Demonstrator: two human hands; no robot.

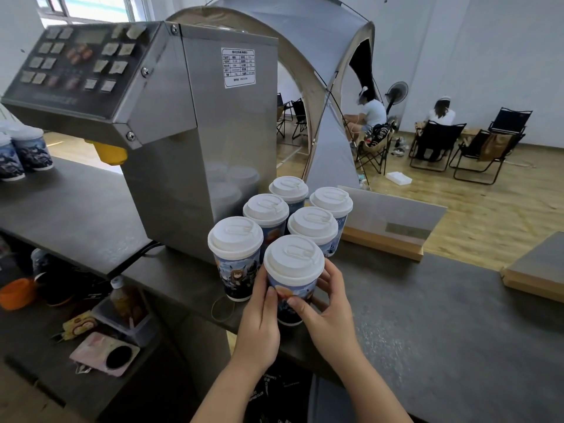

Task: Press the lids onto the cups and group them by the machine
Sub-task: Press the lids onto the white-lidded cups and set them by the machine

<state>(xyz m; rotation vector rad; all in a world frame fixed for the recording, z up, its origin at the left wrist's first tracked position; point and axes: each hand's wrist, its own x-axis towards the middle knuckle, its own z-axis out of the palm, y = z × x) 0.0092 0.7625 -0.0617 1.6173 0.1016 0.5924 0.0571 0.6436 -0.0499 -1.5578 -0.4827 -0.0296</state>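
Several printed paper cups with white lids stand in a tight cluster on the dark counter [427, 315], right beside the steel machine [198, 132]. The nearest cup [293, 270] sits at the front of the cluster, its lid on. My left hand [259, 315] wraps its left side and my right hand [326, 306] wraps its right side, thumbs on the printed wall. Another lidded cup [235, 254] stands just to its left, and the rest [312, 227] stand behind it.
More printed cups [27, 151] stand at the far left of the counter. A wooden stand with a clear panel [393, 227] lies right of the cluster. A lower shelf [100, 331] holds bottles and packets. People sit on folding chairs in the background.
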